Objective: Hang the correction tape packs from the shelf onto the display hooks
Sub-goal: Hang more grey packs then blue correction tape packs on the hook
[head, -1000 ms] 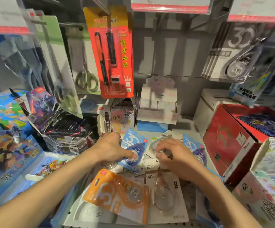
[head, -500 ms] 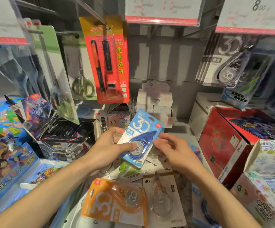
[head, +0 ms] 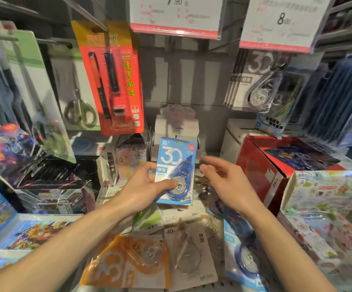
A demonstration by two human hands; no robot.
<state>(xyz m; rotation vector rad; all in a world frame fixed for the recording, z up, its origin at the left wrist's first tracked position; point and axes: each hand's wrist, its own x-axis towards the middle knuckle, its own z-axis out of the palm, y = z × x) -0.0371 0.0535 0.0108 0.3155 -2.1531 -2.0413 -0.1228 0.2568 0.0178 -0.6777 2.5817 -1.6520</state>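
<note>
The blue correction tape pack [head: 175, 171] has been lifted off the shelf [head: 200, 209] within the last second and is now held upright, clear of the pile, gripped by the left hand [head: 143, 189] with the thumb pressed on its front. The right hand [head: 227, 182] has let go and hovers just beside it, fingers loosely spread and empty. One pack is thus ready for a hook. Left lying are one orange pack [head: 126, 262], one grey pack [head: 188, 253] and one more blue pack [head: 244, 253].

Grey slatted back panel [head: 192, 76]; price signs [head: 176, 15] overhead; dim light.
</note>
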